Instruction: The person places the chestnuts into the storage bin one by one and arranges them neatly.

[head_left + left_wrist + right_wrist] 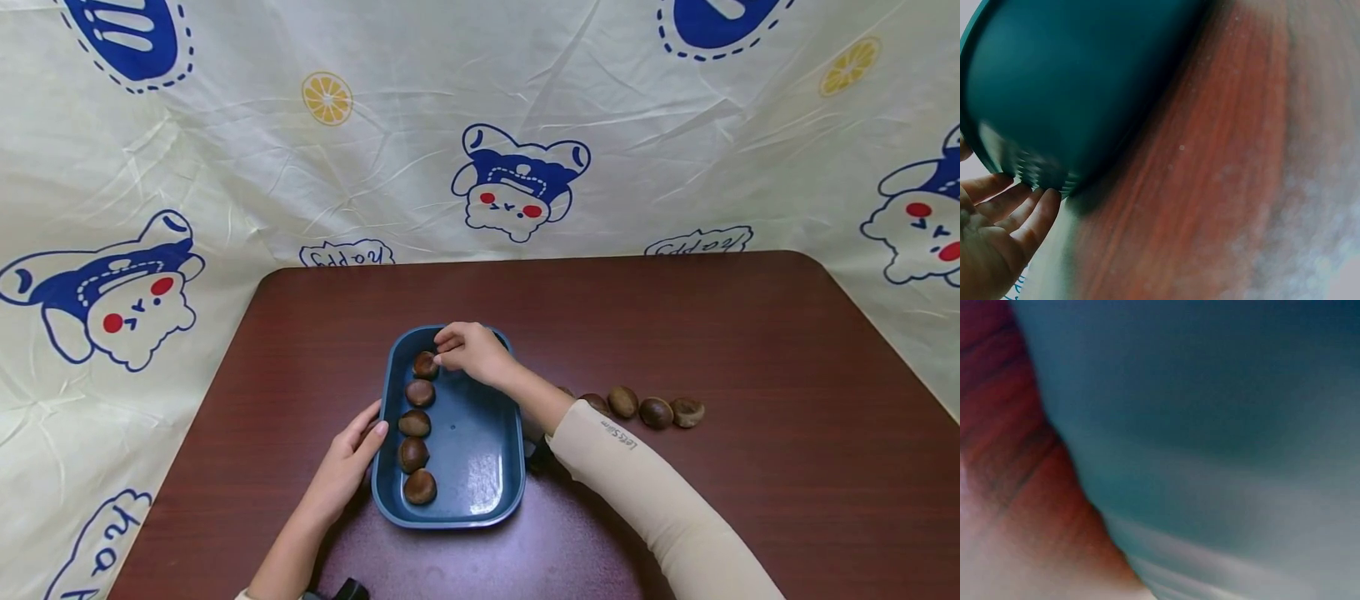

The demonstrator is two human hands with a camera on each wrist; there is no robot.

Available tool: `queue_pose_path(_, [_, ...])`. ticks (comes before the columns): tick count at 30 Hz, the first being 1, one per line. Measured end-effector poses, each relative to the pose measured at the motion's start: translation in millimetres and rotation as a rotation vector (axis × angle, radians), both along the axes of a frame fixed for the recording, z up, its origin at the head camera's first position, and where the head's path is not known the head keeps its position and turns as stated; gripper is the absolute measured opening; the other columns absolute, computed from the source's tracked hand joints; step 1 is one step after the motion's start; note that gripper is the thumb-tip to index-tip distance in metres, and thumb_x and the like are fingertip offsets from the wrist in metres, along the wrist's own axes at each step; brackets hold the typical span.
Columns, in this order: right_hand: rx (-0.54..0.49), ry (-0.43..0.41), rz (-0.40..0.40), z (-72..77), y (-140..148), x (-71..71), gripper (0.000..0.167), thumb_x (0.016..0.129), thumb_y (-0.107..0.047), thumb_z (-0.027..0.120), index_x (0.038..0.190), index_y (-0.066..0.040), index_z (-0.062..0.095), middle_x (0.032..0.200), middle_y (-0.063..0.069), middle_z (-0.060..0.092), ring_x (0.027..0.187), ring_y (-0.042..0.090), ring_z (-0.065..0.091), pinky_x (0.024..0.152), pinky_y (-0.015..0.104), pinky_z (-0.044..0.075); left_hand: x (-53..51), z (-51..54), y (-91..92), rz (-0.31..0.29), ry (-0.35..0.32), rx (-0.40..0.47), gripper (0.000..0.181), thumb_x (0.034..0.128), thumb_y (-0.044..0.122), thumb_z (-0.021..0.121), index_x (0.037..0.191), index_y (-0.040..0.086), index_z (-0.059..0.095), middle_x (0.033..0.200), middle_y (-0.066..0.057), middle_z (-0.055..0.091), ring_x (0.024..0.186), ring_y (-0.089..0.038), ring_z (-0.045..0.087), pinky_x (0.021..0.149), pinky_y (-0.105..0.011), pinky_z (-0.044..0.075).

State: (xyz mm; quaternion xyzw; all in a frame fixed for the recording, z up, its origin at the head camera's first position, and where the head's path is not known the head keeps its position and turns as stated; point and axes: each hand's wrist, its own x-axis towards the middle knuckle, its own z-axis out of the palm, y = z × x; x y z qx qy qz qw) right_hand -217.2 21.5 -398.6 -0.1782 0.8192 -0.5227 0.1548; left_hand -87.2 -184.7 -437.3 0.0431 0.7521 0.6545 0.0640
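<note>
A blue tray [480, 433] holds several brown chestnuts [414, 423] in a column along its left side. The left hand [339, 467] grips the tray's left edge, thumb at the rim; in the left wrist view, the fingertips of that hand [1007, 228] press against the outer wall of the tray [1079, 81]. Over the tray's far end, the right hand [474, 354] has loosely bent fingers, with its thumb tip at the topmost chestnut [425, 365]. A blurred tray surface [1197, 437] fills most of the right wrist view, where no fingers show.
More chestnuts [622, 402] lie in a row on the dark red table [787, 358], right of the tray and partly behind the right forearm. A black object [350, 590] shows at the bottom edge. Patterned white cloth [405, 167] hangs beyond the table.
</note>
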Motion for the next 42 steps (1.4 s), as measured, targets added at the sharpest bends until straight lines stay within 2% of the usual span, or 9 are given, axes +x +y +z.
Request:
queue_pose_path(6, [-0.072,0.035,0.009,10.1,7.9,4.0,0.031,0.084,-0.006,0.063,0.112,0.004,0.056,0.103,0.018,0.059,0.085,0.019,0.061,0.073,0.028,0.049,0.1,-0.3,0.3,-0.002,0.006,0.001,0.045,0.0951,0.021,0.046,0.135,0.003,0.037,0.127,-0.018,0.048,0.109,-0.027,0.049,0.086,-0.027,0.042])
queue_pose_path(7, [-0.078,0.038,0.010,16.7,9.4,7.7,0.031,0.084,-0.005,0.062,0.113,0.005,0.055,0.104,0.020,0.059,0.087,0.021,0.060,0.074,0.029,0.049,0.1,-0.5,0.2,-0.002,0.006,0.001,0.045,0.0951,0.021,0.046,0.135,0.003,0.037,0.127,-0.018,0.048,0.109,-0.027,0.048,0.086,-0.027,0.042])
queue_pose_path(13, [-0.113,0.067,0.004,28.5,20.1,15.0,0.034,0.084,-0.007,0.063,0.114,0.006,0.054,0.106,0.021,0.058,0.091,0.023,0.060,0.078,0.030,0.048,0.1,0.2,0.0,-0.004,0.004,-0.003,0.045,0.0951,0.022,0.046,0.135,0.004,0.037,0.127,-0.018,0.048,0.110,-0.027,0.048,0.087,-0.028,0.041])
queue_pose_path(14, [-0.116,0.076,0.001,25.4,22.1,13.7,0.034,0.084,-0.008,0.063,0.114,0.005,0.054,0.106,0.020,0.059,0.091,0.021,0.060,0.077,0.029,0.048,0.2,0.4,0.1,-0.004,0.003,-0.004,0.045,0.0951,0.022,0.046,0.135,0.004,0.037,0.127,-0.017,0.048,0.111,-0.027,0.048,0.087,-0.029,0.041])
queue_pose_path(23, [-0.118,0.155,-0.030,32.1,47.7,23.9,0.033,0.084,-0.014,0.064,0.113,0.000,0.056,0.104,0.013,0.061,0.092,0.018,0.060,0.078,0.031,0.048,-0.4,-0.1,-0.1,-0.017,0.017,0.003,0.045,0.0950,0.022,0.046,0.135,0.004,0.038,0.130,-0.016,0.045,0.113,-0.027,0.045,0.087,-0.023,0.039])
queue_pose_path(31, [-0.098,0.166,-0.107,33.8,73.3,32.6,0.034,0.083,-0.018,0.065,0.112,-0.002,0.057,0.106,0.009,0.061,0.093,0.018,0.060,0.079,0.033,0.047,-0.3,0.3,0.0,-0.001,0.013,-0.008,0.045,0.0949,0.022,0.047,0.135,0.004,0.038,0.128,-0.017,0.047,0.110,-0.027,0.048,0.085,-0.026,0.041])
queue_pose_path(42, [-0.121,0.204,-0.163,41.5,115.5,45.8,0.035,0.084,-0.022,0.064,0.115,-0.006,0.056,0.109,0.009,0.060,0.096,0.017,0.059,0.079,0.032,0.047,0.1,0.2,0.6,0.013,0.017,-0.030,0.044,0.0944,0.024,0.048,0.134,0.006,0.040,0.129,-0.014,0.047,0.110,-0.025,0.048,0.085,-0.023,0.040])
